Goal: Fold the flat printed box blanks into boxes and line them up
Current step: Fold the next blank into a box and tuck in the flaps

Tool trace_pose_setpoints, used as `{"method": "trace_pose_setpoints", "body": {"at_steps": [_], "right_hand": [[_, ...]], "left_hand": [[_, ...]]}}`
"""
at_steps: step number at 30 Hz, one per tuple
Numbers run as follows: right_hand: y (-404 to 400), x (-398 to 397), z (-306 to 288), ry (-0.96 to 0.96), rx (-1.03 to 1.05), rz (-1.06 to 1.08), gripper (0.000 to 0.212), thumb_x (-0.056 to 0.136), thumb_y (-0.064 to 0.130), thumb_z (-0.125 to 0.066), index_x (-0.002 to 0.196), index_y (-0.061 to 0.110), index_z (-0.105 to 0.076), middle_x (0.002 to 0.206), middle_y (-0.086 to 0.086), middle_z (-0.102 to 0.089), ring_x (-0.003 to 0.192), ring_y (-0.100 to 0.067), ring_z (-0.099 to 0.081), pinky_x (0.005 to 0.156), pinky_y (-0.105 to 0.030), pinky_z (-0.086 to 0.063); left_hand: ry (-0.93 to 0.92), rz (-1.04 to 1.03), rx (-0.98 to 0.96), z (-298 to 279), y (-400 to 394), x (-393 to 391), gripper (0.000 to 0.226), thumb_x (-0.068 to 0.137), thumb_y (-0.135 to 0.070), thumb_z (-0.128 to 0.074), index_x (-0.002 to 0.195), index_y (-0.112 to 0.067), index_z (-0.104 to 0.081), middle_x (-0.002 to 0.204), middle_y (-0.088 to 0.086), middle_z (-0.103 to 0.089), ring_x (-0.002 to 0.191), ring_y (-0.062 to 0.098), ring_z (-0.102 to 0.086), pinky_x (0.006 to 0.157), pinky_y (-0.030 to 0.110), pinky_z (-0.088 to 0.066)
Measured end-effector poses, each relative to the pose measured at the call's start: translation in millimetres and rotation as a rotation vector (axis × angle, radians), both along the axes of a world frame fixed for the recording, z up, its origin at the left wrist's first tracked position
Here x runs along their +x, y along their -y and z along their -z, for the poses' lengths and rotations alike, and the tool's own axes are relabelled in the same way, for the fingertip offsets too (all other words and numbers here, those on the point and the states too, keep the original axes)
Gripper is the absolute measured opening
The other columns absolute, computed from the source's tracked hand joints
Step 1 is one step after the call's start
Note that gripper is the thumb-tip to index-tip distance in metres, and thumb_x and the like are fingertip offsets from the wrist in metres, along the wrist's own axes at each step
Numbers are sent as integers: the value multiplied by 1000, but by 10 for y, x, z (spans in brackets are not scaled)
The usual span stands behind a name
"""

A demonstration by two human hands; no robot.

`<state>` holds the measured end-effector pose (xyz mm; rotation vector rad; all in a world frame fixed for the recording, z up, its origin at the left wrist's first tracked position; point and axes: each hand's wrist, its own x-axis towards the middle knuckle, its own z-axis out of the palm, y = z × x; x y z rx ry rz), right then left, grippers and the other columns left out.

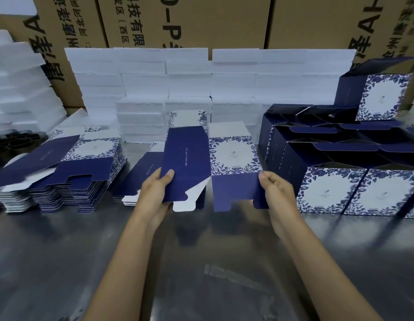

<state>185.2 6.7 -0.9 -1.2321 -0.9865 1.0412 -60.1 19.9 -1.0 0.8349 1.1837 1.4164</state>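
I hold one flat box blank (215, 163), navy with a blue floral white panel, raised above the table in the middle of the view. My left hand (156, 188) grips its lower left navy panel, thumb on top. My right hand (274, 188) pinches the lower right navy flap. A tall stack of the same flat blanks (62, 172) lies at the left, and a smaller pile (143, 174) sits behind my left hand. Folded boxes (340, 158) stand in rows at the right, open tops up, with one box (382, 96) on top.
The grey metal table (201, 251) stretches toward me. White foam blocks (201, 89) are stacked along the back and far left. Large brown cartons (201, 19) form a wall behind them. A dark tray (13, 140) sits at the far left.
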Motion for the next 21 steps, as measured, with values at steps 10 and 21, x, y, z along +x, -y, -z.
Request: {"method": "trace_pose_setpoints", "body": {"at_steps": [10,21], "right_hand": [[-69,97,163,25,-39,-96,62,97,29,-69,153,28,-42,151,9,-48,136,-8,-48,106,-26,-41],[48,53,79,-417,-48,-226,41,97,0,-51,135,12,-58,119,-11,-70,97,-25,-63,71,-34,-53]], "left_hand": [[147,157,-3,-43,40,85,42,90,-65,-59,106,-32,-79,118,1,-74,108,24,-72,95,44,-54],[367,435,204,-53,103,180,42,99,-54,-53,111,-22,-77,101,-1,-76,83,18,-73,72,28,-58]]}}
